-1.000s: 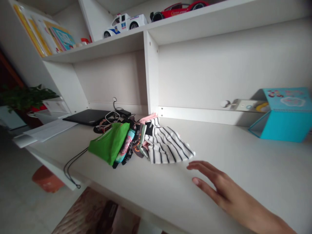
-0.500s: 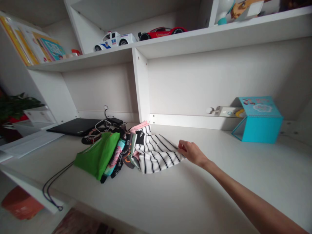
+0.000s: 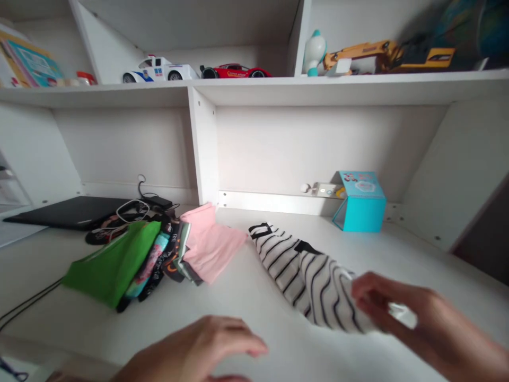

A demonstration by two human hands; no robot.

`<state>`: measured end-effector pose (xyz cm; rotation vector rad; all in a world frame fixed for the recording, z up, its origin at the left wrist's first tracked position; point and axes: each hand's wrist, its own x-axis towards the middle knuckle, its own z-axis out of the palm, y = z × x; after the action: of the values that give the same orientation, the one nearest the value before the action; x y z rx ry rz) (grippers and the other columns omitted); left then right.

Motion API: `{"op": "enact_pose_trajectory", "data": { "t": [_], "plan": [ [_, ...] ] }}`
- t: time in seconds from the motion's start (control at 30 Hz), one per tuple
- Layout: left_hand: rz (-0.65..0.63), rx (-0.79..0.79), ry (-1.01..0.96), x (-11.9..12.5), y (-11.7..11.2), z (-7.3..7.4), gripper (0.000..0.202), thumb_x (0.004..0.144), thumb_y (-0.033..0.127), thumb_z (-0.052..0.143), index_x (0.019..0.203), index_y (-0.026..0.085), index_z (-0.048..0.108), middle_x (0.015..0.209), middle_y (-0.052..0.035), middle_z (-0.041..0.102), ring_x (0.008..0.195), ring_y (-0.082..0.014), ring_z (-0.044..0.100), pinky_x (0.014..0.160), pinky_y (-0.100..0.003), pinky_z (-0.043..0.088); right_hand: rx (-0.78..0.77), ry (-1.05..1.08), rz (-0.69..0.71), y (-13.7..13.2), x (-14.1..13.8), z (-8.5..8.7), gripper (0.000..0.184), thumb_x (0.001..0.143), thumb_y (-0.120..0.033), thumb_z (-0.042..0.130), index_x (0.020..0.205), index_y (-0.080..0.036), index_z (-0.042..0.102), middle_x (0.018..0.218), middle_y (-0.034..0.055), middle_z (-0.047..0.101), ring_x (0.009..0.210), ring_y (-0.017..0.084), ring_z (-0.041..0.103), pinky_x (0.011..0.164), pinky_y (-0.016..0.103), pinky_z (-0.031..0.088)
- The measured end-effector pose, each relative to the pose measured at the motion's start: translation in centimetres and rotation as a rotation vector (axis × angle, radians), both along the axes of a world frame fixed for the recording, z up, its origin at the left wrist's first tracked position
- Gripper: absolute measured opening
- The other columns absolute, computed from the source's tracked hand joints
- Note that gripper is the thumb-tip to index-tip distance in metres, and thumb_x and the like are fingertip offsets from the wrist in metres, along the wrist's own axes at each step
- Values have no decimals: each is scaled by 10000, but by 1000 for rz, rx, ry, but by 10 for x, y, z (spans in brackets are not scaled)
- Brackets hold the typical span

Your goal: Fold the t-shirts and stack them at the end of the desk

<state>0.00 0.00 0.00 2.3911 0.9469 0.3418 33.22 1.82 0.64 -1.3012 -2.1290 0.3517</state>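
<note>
Striped cloth pinched at its near edge by right hand — stretched across desk.
Likely soft, light, limp — best gripped at hem; left hand spread, empty, hovering alongside.

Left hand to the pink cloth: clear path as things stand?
Probably yes. The left hand hovers open and empty over bare desk, and the pink cloth lies uncovered at the pile's right end, nothing between. The right hand grips the striped garment off to the side.
</note>
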Motion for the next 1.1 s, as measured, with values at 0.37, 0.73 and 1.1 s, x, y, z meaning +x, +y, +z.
{"op": "enact_pose_trajectory", "data": {
  "t": [0.37, 0.73, 1.1],
  "plan": [
    [-180, 261, 15, 131, 134, -27, 278, 812, 180, 493, 1068, 148, 598, 1084, -91, 601, 1002, -198, 550, 889, -290, 402, -233, -290, -483, 72, 106, -93, 224, 720, -382, 503, 726, -179, 597, 657, 97, 629, 658, 254, 608, 616, 342, 440],
    [-67, 242, -320, 157, 143, 15, 222, 750, 209, 540, 939, 159, 646, 821, 1, 664, 766, -149, 605, 693, -194, 439, 39, 412, 54, 53, 0, 6, 374, 804, -441, 511, 1107, -224, 475, 1089, 68, 550, 989, 186, 520, 824, 290, 426],
    [288, 285, -876, 88, 175, 123, 293, 618, 199, 600, 896, 114, 636, 823, -37, 644, 814, -199, 587, 786, -318, 451, -200, 25, -173, 44, 35, -18, 323, 764, -442, 477, 770, -138, 585, 677, 38, 615, 636, 188, 554, 521, 240, 427]
  ]
}}
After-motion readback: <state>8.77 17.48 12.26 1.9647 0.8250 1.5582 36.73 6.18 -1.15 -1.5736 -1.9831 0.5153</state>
